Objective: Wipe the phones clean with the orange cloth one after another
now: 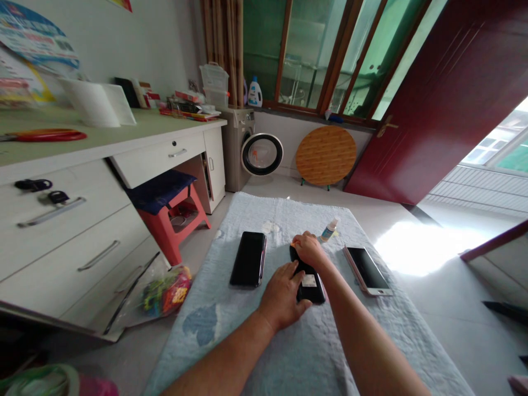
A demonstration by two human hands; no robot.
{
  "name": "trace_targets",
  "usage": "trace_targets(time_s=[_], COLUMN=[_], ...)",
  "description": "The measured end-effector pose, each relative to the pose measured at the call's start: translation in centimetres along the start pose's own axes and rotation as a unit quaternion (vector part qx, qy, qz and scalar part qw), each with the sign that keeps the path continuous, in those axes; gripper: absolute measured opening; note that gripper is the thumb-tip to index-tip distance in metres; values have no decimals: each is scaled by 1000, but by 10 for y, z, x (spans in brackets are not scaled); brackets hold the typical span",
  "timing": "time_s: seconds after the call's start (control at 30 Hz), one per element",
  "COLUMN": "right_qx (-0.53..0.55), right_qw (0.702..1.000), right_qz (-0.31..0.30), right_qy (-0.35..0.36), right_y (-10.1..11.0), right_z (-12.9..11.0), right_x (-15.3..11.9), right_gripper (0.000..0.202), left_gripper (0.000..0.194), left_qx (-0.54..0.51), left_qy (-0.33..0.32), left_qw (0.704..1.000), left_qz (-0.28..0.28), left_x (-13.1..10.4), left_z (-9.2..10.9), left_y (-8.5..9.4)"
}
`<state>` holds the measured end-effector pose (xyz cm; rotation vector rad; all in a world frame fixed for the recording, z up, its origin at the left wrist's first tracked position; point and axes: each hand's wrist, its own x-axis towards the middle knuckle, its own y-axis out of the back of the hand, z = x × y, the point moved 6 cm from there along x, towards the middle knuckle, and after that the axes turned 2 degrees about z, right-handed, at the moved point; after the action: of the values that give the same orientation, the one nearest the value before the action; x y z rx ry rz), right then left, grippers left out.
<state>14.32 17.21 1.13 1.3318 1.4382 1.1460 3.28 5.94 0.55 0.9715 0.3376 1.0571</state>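
Note:
A black phone [315, 294] lies on the cloth-covered table between my hands, a pale label on its upward side. My left hand [282, 294] grips its left side, with fingers over the edge and thumb near the lower end. Over the far end, my right hand [308, 250] is closed and pressed down; a small orange bit [293, 243] shows at its fingertips, too little to name. Left of my hands lies another black phone [248, 258], screen up. To the right is a white-and-pink phone [367, 269]. A small spray bottle [329, 230] lies tilted beyond my right hand.
The light blue cloth [231, 346] covers the table. A desk [165, 137] with drawers runs along the left, a red stool [169, 220] beneath it. Behind are a washing machine [239, 148] with its door open, a round wooden tabletop [325, 154] and a red door [412, 99].

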Motion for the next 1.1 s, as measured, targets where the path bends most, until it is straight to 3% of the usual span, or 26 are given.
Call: trace_targets(time_s=[0.27,0.63,0.83,1.1], right_qx=[-12,-25,-15,11], right_qw=[999,998,996,997], right_qz=[-23,18,35,26], right_qy=[20,-53,-85,-74], right_y=[-1,11,10,13], right_z=[-18,35,44,37], right_x=[2,-11,-42,-106], right_gripper=[31,30,30,29], left_gripper=[63,66,67,66], left_qx=[0,-11,-8,-3], left_qy=[-5,4,1,-4], left_qw=[1000,1000,1000,1000], left_qz=[7,12,4,10], left_x=[0,-1,0,-1], left_z=[2,-1,0,-2], left_y=[2,-1,-1,-2])
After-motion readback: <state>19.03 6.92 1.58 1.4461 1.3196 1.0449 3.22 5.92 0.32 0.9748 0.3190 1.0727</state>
